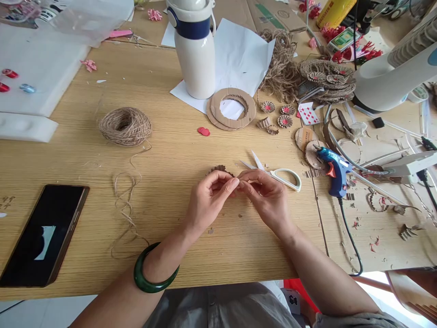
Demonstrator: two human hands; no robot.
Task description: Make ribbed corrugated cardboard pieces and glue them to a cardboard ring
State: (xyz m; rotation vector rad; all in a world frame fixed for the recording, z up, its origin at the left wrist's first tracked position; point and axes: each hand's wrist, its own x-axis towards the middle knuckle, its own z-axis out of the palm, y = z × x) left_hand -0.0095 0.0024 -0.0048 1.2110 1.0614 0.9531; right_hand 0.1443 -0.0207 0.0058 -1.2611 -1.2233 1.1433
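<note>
My left hand (209, 200) and my right hand (268, 200) meet above the table, thumbs and fingertips pinched together. A brown corrugated cardboard strip (218, 169) sticks out behind my left fingers. Most of it is hidden, but both hands appear to grip it. Just behind my right hand lie white-handled scissors (288, 178), blades spread toward the left. Farther back are red paper discs (204, 131), stacked cardboard rings (251, 109) and several small pleated cardboard rosettes (284, 121) with red centres.
At left lie a twine roll (125, 126) with a loose tail and a phone (44, 234). A white bottle (195, 59) stands at the back on paper (239, 54). On the right, a blue glue gun (336, 171) trails its cord among cardboard scraps and cables.
</note>
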